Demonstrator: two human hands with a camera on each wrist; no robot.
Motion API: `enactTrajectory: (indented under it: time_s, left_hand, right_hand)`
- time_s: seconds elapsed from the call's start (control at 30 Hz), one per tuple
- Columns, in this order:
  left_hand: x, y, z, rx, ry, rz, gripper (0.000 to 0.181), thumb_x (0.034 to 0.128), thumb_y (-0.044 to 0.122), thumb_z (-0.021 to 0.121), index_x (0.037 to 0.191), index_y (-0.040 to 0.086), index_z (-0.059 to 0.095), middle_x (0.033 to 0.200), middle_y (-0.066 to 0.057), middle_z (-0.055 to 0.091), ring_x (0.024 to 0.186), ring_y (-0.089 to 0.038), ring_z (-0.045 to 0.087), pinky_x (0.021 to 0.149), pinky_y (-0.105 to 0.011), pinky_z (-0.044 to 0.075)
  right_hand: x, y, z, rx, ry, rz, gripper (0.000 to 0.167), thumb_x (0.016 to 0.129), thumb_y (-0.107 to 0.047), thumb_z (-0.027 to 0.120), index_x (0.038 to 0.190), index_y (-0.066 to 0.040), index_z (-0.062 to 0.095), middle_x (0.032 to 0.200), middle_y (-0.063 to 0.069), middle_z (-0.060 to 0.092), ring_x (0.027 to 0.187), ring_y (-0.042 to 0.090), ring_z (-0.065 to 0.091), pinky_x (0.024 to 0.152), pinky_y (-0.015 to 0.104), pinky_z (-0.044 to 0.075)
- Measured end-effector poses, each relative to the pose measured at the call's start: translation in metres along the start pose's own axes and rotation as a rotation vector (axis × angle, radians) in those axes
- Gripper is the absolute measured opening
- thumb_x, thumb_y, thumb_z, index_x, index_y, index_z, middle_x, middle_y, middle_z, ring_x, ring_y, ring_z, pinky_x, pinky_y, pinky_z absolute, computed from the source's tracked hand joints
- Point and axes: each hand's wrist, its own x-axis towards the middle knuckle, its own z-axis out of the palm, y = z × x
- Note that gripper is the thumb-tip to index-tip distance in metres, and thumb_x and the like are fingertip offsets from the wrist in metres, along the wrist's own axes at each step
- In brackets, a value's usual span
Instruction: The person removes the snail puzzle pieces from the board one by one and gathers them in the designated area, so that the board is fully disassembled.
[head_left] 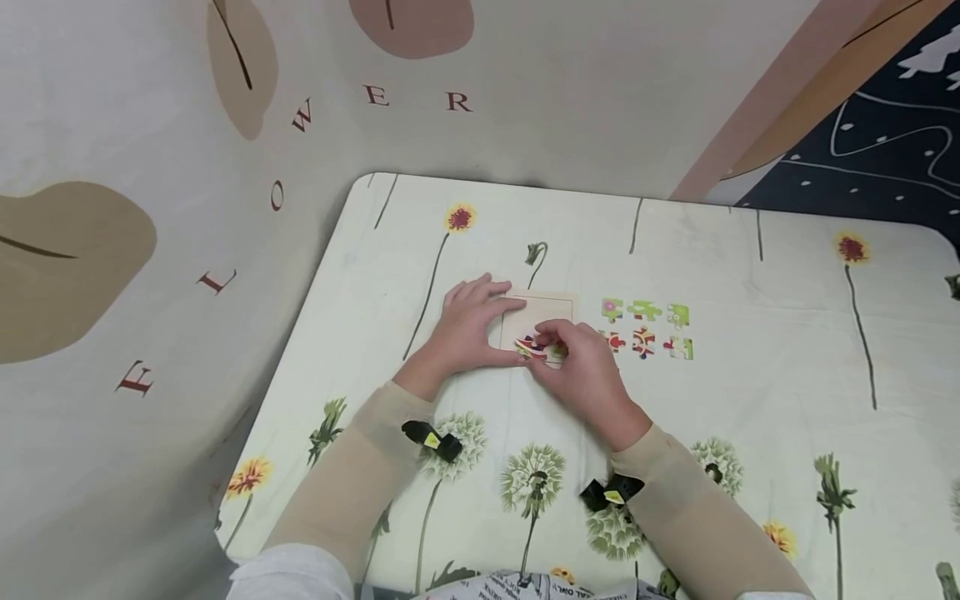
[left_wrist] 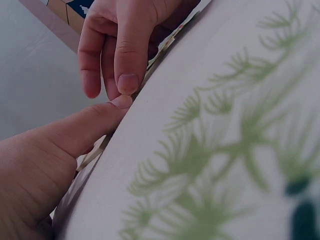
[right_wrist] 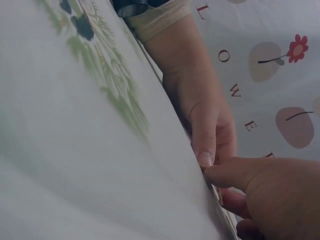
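A light wooden puzzle board (head_left: 546, 307) lies on the table. My left hand (head_left: 474, 325) rests at its left side with spread, fairly straight fingers, the forefinger over the board and the thumb along the near edge. A colourful jigsaw piece (head_left: 529, 347) is at the board's near left corner, pinched by my right hand (head_left: 581, 362) between thumb and fingertips. Another partly green piece (head_left: 558, 350) shows beneath the right hand. In the left wrist view the left thumb (left_wrist: 90, 125) meets the right thumb (left_wrist: 129, 65); fingers hide most of the board there.
Several loose jigsaw pieces (head_left: 643, 310) lie in two rows right of the board, the nearest row partly behind the right hand. A flower-print cloth (head_left: 750, 375) covers the table. Printed curtain-like fabric (head_left: 570, 108) hangs behind and to the left.
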Motion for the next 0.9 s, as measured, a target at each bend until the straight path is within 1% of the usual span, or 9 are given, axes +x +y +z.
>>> enactTrajectory:
  time_s: [0.23,0.43,0.53,0.67,0.8,0.9]
  left_hand:
    - [0.000,-0.002,0.001,-0.007,-0.004,0.003,0.088,0.0757,0.062,0.091,0.150,0.024,0.063,0.166,-0.006,0.043,0.161,-0.032,0.019,0.128,-0.056,0.008]
    - [0.000,-0.002,0.002,-0.011,-0.002,0.009,0.089,0.0757,0.062,0.091,0.150,0.023,0.063,0.166,-0.006,0.043,0.161,-0.033,0.019,0.128,-0.057,0.007]
    - [0.000,-0.001,0.002,-0.009,-0.003,0.007,0.089,0.0756,0.062,0.091,0.150,0.023,0.063,0.166,-0.006,0.043,0.161,-0.033,0.020,0.128,-0.057,0.008]
    - [0.001,-0.001,0.002,-0.006,-0.004,0.003,0.089,0.0752,0.062,0.092,0.150,0.023,0.064,0.166,-0.006,0.043,0.161,-0.033,0.020,0.128,-0.057,0.008]
    - [0.001,-0.001,0.002,0.001,-0.010,-0.007,0.089,0.0760,0.062,0.091,0.151,0.024,0.063,0.167,-0.005,0.042,0.162,-0.032,0.018,0.128,-0.056,0.008]
    - [0.001,-0.001,0.002,-0.001,-0.012,-0.012,0.089,0.0758,0.062,0.091,0.151,0.024,0.063,0.167,-0.005,0.042,0.162,-0.032,0.018,0.128,-0.056,0.007]
  right_hand:
    - [-0.001,0.008,-0.001,0.001,0.069,-0.095,0.032,0.083,-0.009,0.089,0.113,-0.005,0.079,0.098,0.004,0.078,0.078,0.021,0.055,0.069,0.036,0.044]
    - [-0.006,0.019,-0.008,0.007,0.125,-0.181,0.028,0.081,-0.007,0.087,0.108,-0.005,0.081,0.093,0.004,0.077,0.079,0.022,0.058,0.074,0.040,0.045]
    - [-0.011,0.027,-0.014,0.011,0.152,-0.204,0.026,0.081,-0.006,0.087,0.106,-0.007,0.081,0.095,0.003,0.078,0.082,0.023,0.062,0.079,0.042,0.045]
    - [-0.019,0.038,-0.024,0.037,0.197,-0.216,0.024,0.080,-0.003,0.085,0.103,-0.007,0.081,0.096,0.003,0.079,0.083,0.024,0.062,0.082,0.044,0.043]
    - [-0.028,0.050,-0.036,0.035,0.253,-0.223,0.023,0.079,0.000,0.082,0.101,-0.008,0.081,0.095,0.003,0.079,0.083,0.026,0.062,0.081,0.045,0.039]
    - [-0.035,0.057,-0.045,0.020,0.276,-0.230,0.025,0.076,0.003,0.083,0.099,-0.008,0.081,0.101,0.006,0.080,0.089,0.030,0.063,0.081,0.047,0.039]
